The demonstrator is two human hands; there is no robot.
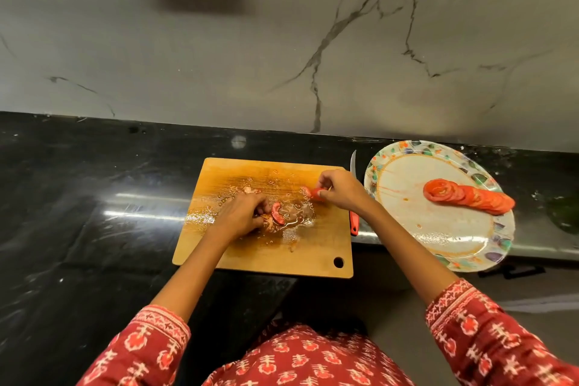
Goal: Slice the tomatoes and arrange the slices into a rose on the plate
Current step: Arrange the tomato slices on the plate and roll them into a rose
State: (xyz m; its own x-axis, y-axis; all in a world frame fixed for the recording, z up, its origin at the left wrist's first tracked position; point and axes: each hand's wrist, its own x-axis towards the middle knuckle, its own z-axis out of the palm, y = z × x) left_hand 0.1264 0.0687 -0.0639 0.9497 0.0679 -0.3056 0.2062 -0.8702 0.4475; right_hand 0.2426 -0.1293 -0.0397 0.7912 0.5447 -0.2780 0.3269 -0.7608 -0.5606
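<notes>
Head view, looking down on a black counter [78,197] backed by a marble wall. A wet wooden cutting board [269,247] lies at centre; a patterned plate [438,238] sits just beside it on my right, partly over the counter edge. A knife [354,194] with a red handle rests in the gap between board and plate, untouched.

My left hand [241,218] is on the board, its grip closed on a curled tomato slice [277,213] amid juice and seeds. My right hand [341,189] has its grip pinched together on another tomato piece [315,193] near the board's right edge. A row of overlapping slices [470,197] already lies across the plate, running from its centre toward the right rim.

I judge slicing to be largely finished and the step in hand to be gathering the last pieces for the plate. To do it well, I would lift each slice by its skin edge, since the flesh looks soft and slippery, and let the juice drip over the board before carrying it across. Each piece should extend the row with an even overlap, so that the strip can later be rolled into a rose without gaps. The knife lies in the transfer path; I would pass above it.
</notes>
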